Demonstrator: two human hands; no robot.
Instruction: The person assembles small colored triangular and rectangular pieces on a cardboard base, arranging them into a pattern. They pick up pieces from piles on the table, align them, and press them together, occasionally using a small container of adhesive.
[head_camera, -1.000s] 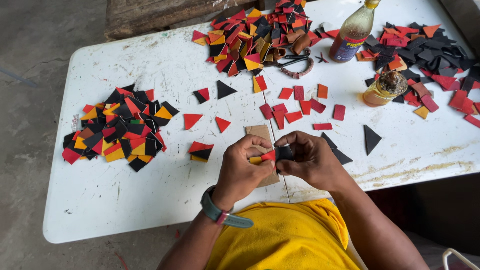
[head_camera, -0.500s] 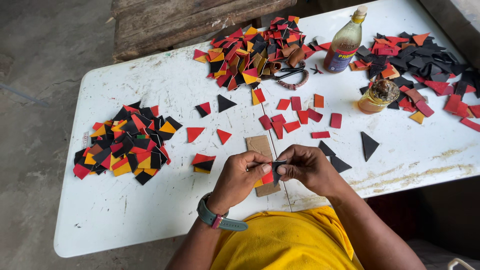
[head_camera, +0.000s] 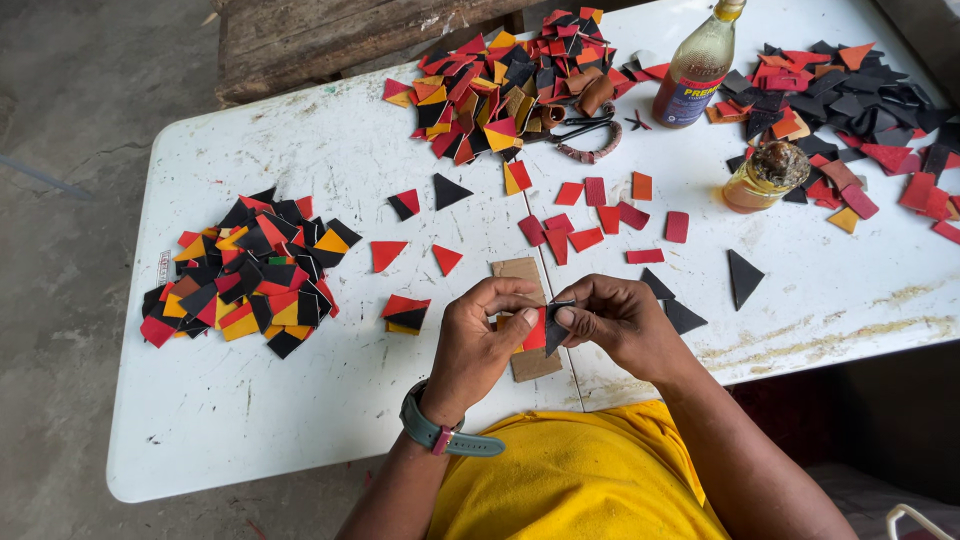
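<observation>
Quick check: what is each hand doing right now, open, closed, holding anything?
Left hand: closed, pinching a red piece between thumb and fingers.
Right hand: closed, pinching a black triangular piece against the red one.

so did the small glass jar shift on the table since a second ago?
No. The small glass jar sits in the same spot beside the tall bottle and the black-and-red pile; only the head camera moved.

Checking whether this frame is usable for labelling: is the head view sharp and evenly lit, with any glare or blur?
Head view: soft, even daylight, faint shadows; the white table is bright but not blown out; left hand, right hand and black piece look sharp; mild wide-angle bending at edges.
</observation>
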